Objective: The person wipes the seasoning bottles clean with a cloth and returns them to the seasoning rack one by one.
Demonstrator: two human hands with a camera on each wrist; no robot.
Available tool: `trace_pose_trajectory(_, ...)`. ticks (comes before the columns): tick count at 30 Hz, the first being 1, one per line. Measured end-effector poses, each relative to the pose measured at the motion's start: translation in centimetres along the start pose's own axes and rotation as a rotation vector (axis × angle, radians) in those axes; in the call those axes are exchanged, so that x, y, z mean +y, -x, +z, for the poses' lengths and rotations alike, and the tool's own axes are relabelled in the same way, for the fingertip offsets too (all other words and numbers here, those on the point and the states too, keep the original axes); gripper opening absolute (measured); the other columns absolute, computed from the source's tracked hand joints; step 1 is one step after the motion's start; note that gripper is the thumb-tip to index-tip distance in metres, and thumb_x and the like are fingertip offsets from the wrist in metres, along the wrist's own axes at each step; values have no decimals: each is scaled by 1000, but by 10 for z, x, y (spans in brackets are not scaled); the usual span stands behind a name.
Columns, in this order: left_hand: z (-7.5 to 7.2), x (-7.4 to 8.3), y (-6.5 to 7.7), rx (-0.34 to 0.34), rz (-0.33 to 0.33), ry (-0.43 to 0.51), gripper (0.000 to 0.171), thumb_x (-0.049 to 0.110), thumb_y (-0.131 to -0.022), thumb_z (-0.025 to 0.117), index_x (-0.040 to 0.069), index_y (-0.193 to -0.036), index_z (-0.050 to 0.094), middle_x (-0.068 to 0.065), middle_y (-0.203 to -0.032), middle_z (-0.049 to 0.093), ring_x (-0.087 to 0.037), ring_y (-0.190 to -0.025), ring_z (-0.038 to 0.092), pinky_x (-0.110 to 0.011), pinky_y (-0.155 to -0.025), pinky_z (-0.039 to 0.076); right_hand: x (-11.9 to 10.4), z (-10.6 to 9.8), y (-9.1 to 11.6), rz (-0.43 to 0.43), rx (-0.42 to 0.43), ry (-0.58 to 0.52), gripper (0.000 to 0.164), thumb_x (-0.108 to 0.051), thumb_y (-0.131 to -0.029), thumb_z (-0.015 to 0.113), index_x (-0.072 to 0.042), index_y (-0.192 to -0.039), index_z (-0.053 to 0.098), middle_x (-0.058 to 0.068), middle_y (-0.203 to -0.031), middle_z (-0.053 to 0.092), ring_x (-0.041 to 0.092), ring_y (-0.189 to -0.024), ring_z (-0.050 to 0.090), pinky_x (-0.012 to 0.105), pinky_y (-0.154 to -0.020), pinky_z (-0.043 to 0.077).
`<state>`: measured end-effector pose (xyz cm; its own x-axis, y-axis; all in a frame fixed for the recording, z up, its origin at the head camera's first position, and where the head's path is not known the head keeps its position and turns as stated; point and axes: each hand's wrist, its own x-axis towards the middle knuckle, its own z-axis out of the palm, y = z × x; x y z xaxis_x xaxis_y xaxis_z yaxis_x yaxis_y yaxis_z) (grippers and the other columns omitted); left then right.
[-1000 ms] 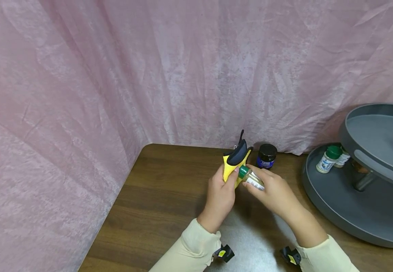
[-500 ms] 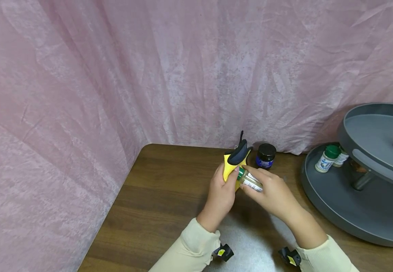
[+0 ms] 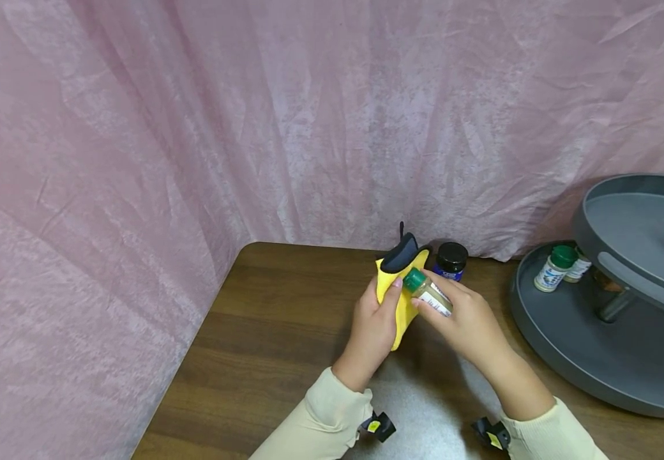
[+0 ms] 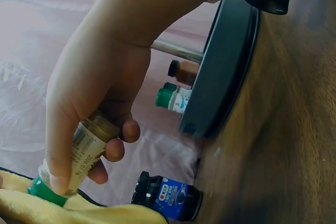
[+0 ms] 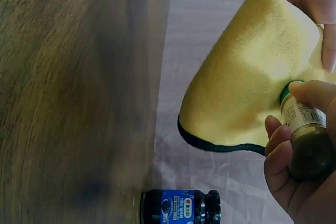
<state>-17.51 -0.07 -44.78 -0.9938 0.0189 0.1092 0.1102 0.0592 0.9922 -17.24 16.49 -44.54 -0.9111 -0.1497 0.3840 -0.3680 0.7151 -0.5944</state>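
Observation:
My left hand [image 3: 369, 332] holds a yellow cleaning cloth [image 3: 407, 314] with dark edging, bunched up and partly folded over to its dark side. In my right hand [image 3: 472, 322] is a small spice jar [image 3: 432, 298] with a green cap and a white label, tilted so that the cap points up and left. The cap [image 5: 285, 92] lies against the yellow side of the cloth [image 5: 236, 87] in the right wrist view. Thumb and fingers wrap around the jar's body [image 4: 89, 148] in the left wrist view.
A black-lidded jar [image 3: 451, 257] with a blue label stands behind my right hand. To the right is a grey two-tier round tray [image 3: 539, 348]; green-capped spice jars [image 3: 551, 271] stand on its lower tier. A pink curtain [image 3: 332, 128] hangs behind the wooden table [image 3: 263, 345].
The cloth has shifted and opened out, hanging lower between the hands. The green cap, partly covered by the cloth half a second ago, now shows more fully.

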Motion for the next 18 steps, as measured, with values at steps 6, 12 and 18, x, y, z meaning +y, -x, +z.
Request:
trace_pose_trajectory(6, 0, 2, 2, -23, 62, -130, 32, 30, -102, 57, 19, -131, 63, -3, -120, 69, -15, -103, 63, -32, -91, 53, 4, 2, -1, 25, -50, 45, 51, -29, -92, 74, -8, -138, 61, 21, -119, 72, 28, -88, 69, 37, -67, 53)
trace_pose_trajectory(12, -1, -1, 2, -104, 103, -161, 41, 26, -103, 56, 26, -144, 56, 15, -154, 46, -10, -138, 48, -39, -116, 40, 5, 6, 0, 7, -103, 98, 50, -29, -92, 74, -7, -135, 63, 19, -118, 72, 30, -95, 70, 46, -76, 55)
trace_pose_trajectory(18, -1, -1, 0, -101, 86, -148, 41, 26, -104, 54, 23, -145, 54, 7, -147, 53, -14, -129, 54, -37, -109, 45, 0, 5, 1, -26, -140, 105, 50, -29, -90, 75, -8, -134, 64, 16, -119, 72, 24, -87, 68, 38, -69, 54)
